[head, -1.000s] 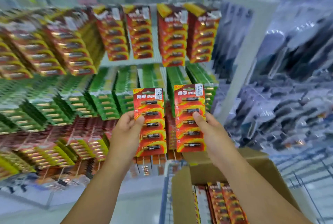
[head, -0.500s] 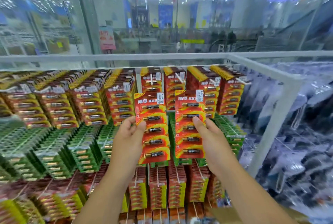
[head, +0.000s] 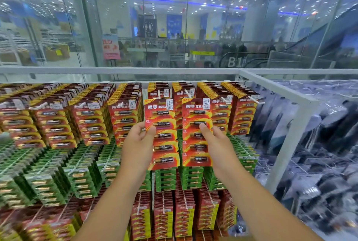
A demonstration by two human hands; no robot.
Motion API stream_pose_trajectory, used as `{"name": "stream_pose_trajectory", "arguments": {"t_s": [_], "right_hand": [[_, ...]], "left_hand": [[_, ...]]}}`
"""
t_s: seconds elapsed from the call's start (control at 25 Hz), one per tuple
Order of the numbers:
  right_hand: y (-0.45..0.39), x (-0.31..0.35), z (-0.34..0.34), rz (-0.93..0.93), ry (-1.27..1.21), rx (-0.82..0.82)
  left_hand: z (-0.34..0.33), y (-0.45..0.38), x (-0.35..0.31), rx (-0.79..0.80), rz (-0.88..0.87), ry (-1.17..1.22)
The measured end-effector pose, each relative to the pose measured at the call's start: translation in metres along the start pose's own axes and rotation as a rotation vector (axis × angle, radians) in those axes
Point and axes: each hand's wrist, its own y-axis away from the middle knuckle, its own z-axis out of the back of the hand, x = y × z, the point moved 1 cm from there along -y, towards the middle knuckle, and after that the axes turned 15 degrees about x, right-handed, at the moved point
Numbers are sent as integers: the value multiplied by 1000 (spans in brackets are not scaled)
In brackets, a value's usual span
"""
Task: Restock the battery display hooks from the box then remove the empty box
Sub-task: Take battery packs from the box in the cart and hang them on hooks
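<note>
My left hand (head: pixel 138 146) grips a red battery card pack (head: pixel 161 134) by its left edge. My right hand (head: pixel 218 143) grips a second red battery card pack (head: pixel 195 143) by its right side, thumb on its front. Both packs are held upright, side by side, just below two white hooks (head: pixel 159 93) of the top row, which carry the same red packs. The box is out of view.
Hooks full of red packs (head: pixel 87 116) fill the top row, green packs (head: pixel 81 174) hang below, more red-yellow packs (head: pixel 182 213) lower down. A white frame post (head: pixel 286 143) stands at the right with dark bagged goods beyond. Glass wall behind.
Both hands have lifted their packs from over the box up to the top row of hooks. My view has tilted up, and the box has dropped out of sight.
</note>
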Motion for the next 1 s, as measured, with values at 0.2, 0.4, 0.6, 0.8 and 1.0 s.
{"name": "stream_pose_trajectory", "arguments": {"t_s": [0.2, 0.4, 0.6, 0.8, 1.0], "right_hand": [[-11, 2, 2, -33, 1, -7], [-21, 0, -3, -26, 3, 18], [-41, -3, -1, -44, 87, -33], [-79, -11, 0, 2, 176, -164], [-124, -17, -1, 39, 163, -222]], "left_hand": [[1, -8, -1, -2, -7, 29], [4, -24, 7, 8, 1, 50], [0, -48, 18, -21, 39, 32], [-8, -82, 29, -83, 16, 40], [-15, -126, 49, -155, 29, 33]]}}
